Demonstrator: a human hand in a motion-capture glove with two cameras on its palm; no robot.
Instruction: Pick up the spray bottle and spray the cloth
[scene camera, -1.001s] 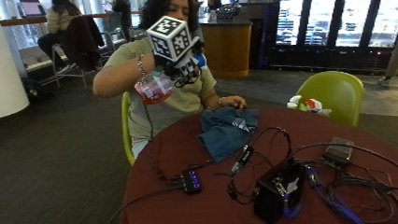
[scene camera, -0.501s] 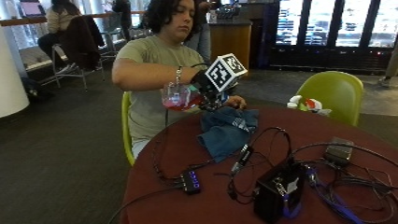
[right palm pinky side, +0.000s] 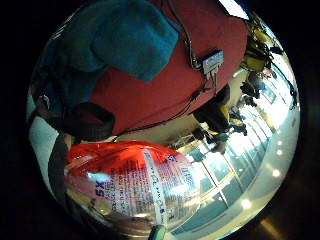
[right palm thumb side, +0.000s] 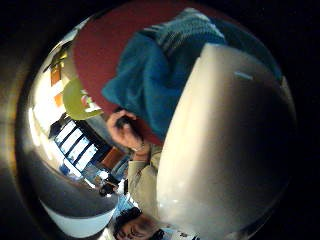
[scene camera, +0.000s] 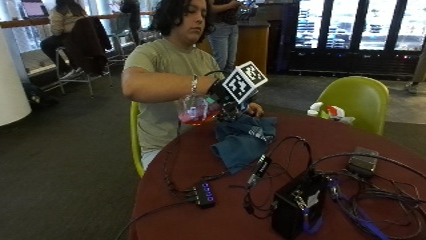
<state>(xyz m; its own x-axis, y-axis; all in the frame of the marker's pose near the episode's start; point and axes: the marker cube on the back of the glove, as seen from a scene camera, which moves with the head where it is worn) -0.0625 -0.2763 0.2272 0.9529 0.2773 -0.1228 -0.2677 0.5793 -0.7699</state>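
Clear plastic spray bottle (scene camera: 197, 111) is gripped in the gloved right hand (scene camera: 223, 95), just above the blue cloth (scene camera: 243, 141).

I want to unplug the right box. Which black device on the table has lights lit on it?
The small hub near the table's front edge: it shows purple lights. The bigger black box stands upright and shows none.

Olive T-shirt (scene camera: 166, 62), wrist bracelet (scene camera: 194, 84)
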